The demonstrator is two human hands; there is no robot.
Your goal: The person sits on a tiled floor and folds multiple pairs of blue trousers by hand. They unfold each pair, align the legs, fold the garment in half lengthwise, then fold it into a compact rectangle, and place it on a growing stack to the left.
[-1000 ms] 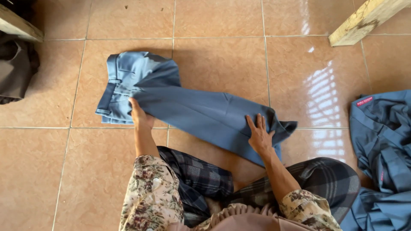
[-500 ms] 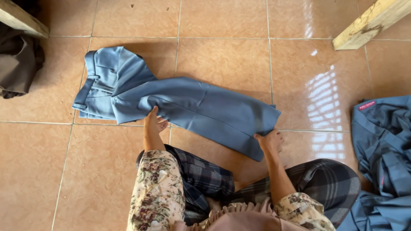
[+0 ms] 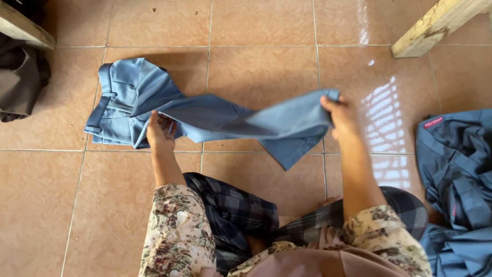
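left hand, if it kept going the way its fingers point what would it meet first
The left hand points away from the body, already touching the blue trousers. Going on, it would probably meet more of that cloth, toward the waistband, though depth is unclear.

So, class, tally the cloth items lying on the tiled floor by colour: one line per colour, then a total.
Light blue: 1, the trousers held by the left hand and right hand
Dark blue-grey: 1, the garment heap
Dark brown: 1, the bundle
Total: 3
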